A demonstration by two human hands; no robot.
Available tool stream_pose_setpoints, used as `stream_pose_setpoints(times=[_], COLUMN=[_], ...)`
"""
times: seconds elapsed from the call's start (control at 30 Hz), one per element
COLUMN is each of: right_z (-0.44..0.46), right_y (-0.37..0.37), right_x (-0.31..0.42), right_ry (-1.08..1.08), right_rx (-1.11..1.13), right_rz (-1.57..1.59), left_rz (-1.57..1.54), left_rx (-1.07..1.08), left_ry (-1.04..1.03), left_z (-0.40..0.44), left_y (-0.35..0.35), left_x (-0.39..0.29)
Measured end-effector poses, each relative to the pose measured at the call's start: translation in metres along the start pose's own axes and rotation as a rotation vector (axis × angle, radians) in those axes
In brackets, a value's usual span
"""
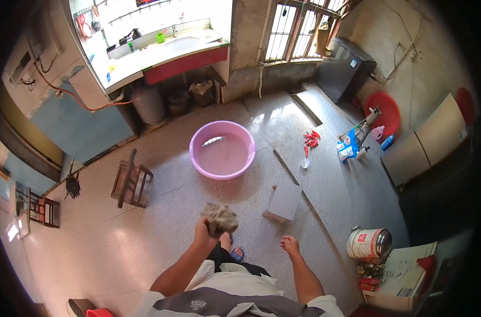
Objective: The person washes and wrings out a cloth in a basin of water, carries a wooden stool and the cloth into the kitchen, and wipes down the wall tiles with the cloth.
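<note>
The bare left hand [202, 231] is closed in a grip, its left forearm [181, 267] slanting from the near left toward the far middle; the bare right hand [290, 245], farther right, is loosely half-curled, its right forearm [305, 271] slanting far and leftward

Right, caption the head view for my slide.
Left hand gripping a crumpled cloth, right hand free, pink tub beyond.
</note>
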State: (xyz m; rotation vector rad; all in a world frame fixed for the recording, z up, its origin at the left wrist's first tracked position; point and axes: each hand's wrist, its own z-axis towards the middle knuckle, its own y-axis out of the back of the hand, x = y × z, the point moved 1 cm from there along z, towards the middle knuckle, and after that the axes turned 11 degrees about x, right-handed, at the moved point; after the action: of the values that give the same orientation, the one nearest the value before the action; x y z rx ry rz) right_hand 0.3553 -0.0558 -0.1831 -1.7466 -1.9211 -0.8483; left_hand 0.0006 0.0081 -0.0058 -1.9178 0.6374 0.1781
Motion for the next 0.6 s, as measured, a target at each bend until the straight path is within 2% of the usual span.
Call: stream_pose_setpoints(times=[0.07,0.1,0.2,0.27,0.3,0.33,0.37,0.4,0.43,0.5,0.57,0.6], right_z=[-0.003,0.014,0.05,0.071,0.074,0.075,0.075,0.074,0.073,0.087,0.108,0.121], right_y=[-0.013,0.02,-0.022,-0.031,-0.027,-0.023,-0.019,-0.016,-0.011,0.001,0.009,0.013], right_x=[0.008,0.025,0.049,0.055,0.053,0.058,0.066,0.073,0.084,0.121,0.15,0.162], right_ry=[0.06,0.021,-0.017,-0.086,-0.149,-0.169,-0.033,0.103,0.078,0.037,-0.034,-0.098], right_rx=[0.06,0.037,0.108,0.167,0.215,0.212,0.225,0.248,0.268,0.077,0.075,0.07], right_rz=[0.049,0.012,0.017,-0.021,-0.094,-0.118,-0.374,-0.622,-0.629,-0.528,-0.524,-0.522], left_rz=[-0.129,-0.179,-0.018,0.454,0.43,0.899,1.374,1.329,1.278,1.273,1.504,1.569], left_rx=[0.175,0.063,0.044,-0.385,-0.398,-0.423,-0.429,-0.28,-0.133,-0.045,-0.084,-0.016], left_ry=[-0.034,-0.009,-0.062,-0.154,-0.145,-0.225,-0.294,-0.127,0.041,0.22,0.364,0.406], left_z=[0.03,0.094,0.169,0.226,0.252,0.273,0.282,0.269,0.252,0.239,0.221,0.214], left_y=[0.004,0.006,-0.015,-0.004,0.029,0.081,0.109,0.105,0.108,0.13,0.128,0.125], left_x=[-0.01,0.013,-0.036,-0.046,-0.034,-0.015,-0.001,0.001,0.005,0.031,0.048,0.051])
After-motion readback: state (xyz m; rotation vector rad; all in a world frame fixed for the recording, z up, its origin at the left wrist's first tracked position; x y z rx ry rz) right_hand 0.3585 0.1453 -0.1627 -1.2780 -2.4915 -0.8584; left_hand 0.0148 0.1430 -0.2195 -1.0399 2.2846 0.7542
